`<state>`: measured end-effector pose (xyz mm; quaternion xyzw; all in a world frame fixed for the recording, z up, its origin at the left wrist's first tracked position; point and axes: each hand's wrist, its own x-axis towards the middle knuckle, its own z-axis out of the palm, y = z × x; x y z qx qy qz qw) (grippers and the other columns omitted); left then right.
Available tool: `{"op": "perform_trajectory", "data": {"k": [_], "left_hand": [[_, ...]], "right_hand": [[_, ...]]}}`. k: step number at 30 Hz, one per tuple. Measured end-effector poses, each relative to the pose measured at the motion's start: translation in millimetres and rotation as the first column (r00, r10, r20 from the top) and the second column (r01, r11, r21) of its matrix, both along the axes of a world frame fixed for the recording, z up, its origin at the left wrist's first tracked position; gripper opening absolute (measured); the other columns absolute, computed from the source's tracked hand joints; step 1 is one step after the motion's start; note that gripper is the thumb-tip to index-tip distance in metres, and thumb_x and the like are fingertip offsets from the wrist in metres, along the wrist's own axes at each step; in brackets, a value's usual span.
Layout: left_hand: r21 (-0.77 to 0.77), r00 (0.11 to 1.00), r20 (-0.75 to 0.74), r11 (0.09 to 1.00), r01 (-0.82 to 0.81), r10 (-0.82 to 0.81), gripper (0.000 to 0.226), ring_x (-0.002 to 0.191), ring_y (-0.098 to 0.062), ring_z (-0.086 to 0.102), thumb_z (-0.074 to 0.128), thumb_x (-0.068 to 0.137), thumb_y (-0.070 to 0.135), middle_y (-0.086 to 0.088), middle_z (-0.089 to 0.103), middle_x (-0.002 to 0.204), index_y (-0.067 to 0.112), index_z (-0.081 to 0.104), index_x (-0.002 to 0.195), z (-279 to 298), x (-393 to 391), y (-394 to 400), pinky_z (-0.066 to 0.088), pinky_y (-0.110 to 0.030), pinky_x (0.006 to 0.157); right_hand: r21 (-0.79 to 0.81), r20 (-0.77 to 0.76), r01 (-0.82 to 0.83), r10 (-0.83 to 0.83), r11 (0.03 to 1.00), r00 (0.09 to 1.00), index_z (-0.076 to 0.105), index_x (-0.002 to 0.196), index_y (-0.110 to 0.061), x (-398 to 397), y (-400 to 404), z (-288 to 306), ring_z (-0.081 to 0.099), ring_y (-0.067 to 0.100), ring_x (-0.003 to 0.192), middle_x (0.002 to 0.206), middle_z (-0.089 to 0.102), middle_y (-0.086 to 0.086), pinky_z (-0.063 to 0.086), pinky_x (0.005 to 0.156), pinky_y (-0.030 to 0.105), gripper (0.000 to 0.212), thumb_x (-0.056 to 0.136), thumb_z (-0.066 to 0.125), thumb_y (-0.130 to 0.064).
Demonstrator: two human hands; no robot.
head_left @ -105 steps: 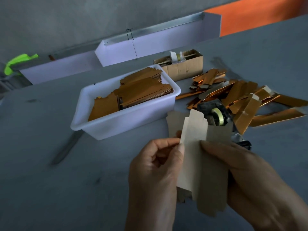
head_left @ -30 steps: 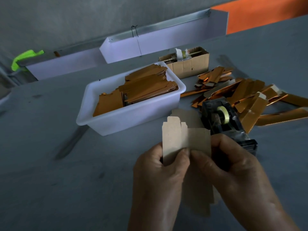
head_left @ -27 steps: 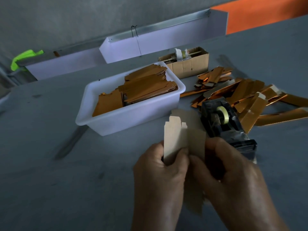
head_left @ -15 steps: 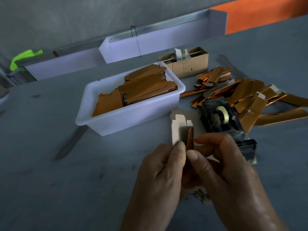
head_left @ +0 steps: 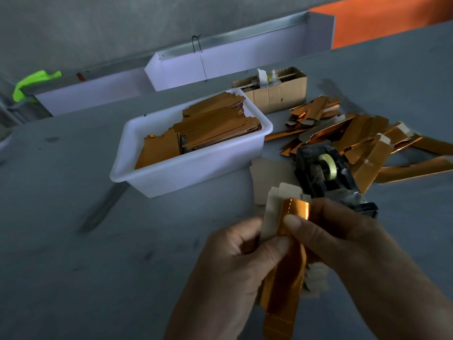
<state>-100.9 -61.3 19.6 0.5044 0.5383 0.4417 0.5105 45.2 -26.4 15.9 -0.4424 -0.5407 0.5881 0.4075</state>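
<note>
Copper-foiled card, thin and light: the half-folded carton blank (head_left: pixel 295 210) is held near us, on the near side of the tape dispenser (head_left: pixel 323 168). Our left hand (head_left: pixel 235 266) and right hand (head_left: pixel 348 253) pinch it, thumbs on the foil. We judge it slick and easily creased, so we should grip beside the scored folds, not the flaps.
</note>
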Motion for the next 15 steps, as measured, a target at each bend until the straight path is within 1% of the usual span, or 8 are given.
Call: {"op": "perform_trajectory", "data": {"k": [1,2,4,5,8,11,13,15], "left_hand": [[-0.019,0.999,0.031,0.999,-0.026,0.027,0.018,0.063,-0.008,0.066,0.069,0.072,0.032,0.002,0.073,0.072,0.025,0.074,0.087,0,2,1,0.047,-0.020,0.052],[-0.044,0.996,0.057,0.997,-0.067,0.070,0.019,0.063,-0.011,0.067,0.070,0.068,0.031,-0.002,0.074,0.074,0.025,0.072,0.085,0,3,2,0.048,-0.022,0.051],[-0.043,0.990,0.027,0.990,-0.135,0.136,0.022,0.061,-0.012,0.065,0.071,0.064,0.033,-0.003,0.073,0.071,0.024,0.069,0.084,0,5,2,0.047,-0.027,0.052],[-0.024,0.989,0.000,0.989,-0.147,0.147,0.022,0.061,-0.011,0.063,0.071,0.064,0.035,-0.001,0.072,0.069,0.025,0.069,0.083,-1,7,2,0.046,-0.028,0.053],[0.022,0.985,-0.040,0.985,-0.169,0.169,0.018,0.063,-0.006,0.065,0.069,0.065,0.038,0.004,0.072,0.071,0.034,0.072,0.083,0,13,0,0.047,-0.021,0.055],[0.005,0.981,-0.023,0.981,-0.192,0.192,0.020,0.065,-0.006,0.067,0.070,0.063,0.036,0.004,0.073,0.074,0.035,0.073,0.084,-1,17,-1,0.048,-0.017,0.055],[0.003,0.969,-0.031,0.970,-0.243,0.243,0.020,0.063,-0.008,0.066,0.071,0.063,0.038,0.003,0.073,0.072,0.034,0.073,0.082,-3,20,-2,0.047,-0.020,0.053],[0.073,0.941,-0.100,0.945,-0.318,0.324,0.011,0.063,-0.009,0.064,0.077,0.071,0.039,0.003,0.071,0.069,0.032,0.073,0.079,-6,22,-4,0.047,-0.027,0.055]], "right_hand": [[-0.064,-0.092,-0.039,0.033,0.997,0.995,0.073,0.084,-0.024,0,1,0,0.070,0.025,0.080,0.080,0.072,0.008,0.056,0.078,0.040,0.038,0.055,0.068,-0.048],[-0.120,-0.163,-0.048,0.028,0.992,0.986,0.074,0.085,-0.020,0,2,-1,0.070,0.028,0.081,0.083,0.072,0.012,0.055,0.078,0.042,0.034,0.057,0.069,-0.040],[-0.180,-0.240,-0.035,-0.010,0.983,0.971,0.074,0.083,-0.014,-1,4,-4,0.071,0.023,0.075,0.083,0.073,0.013,0.056,0.069,0.035,0.027,0.061,0.068,-0.030],[-0.189,-0.248,-0.018,-0.031,0.982,0.968,0.074,0.081,-0.013,-1,5,-6,0.070,0.021,0.071,0.080,0.072,0.013,0.056,0.065,0.032,0.026,0.061,0.067,-0.028],[-0.199,-0.217,0.041,-0.085,0.979,0.972,0.073,0.079,-0.011,0,6,-10,0.067,0.024,0.070,0.078,0.071,0.014,0.054,0.071,0.038,0.026,0.062,0.067,-0.030],[-0.239,-0.273,0.010,-0.077,0.971,0.959,0.073,0.082,-0.011,3,6,-11,0.067,0.029,0.074,0.084,0.069,0.020,0.056,0.071,0.040,0.025,0.067,0.065,-0.030],[-0.261,-0.289,-0.004,-0.074,0.965,0.955,0.073,0.083,-0.011,4,5,-11,0.066,0.032,0.074,0.085,0.069,0.021,0.057,0.072,0.041,0.025,0.067,0.065,-0.029],[-0.272,-0.291,0.026,-0.108,0.962,0.951,0.072,0.081,-0.011,3,5,-11,0.064,0.028,0.066,0.077,0.068,0.017,0.056,0.068,0.041,0.024,0.065,0.065,-0.029]]}}
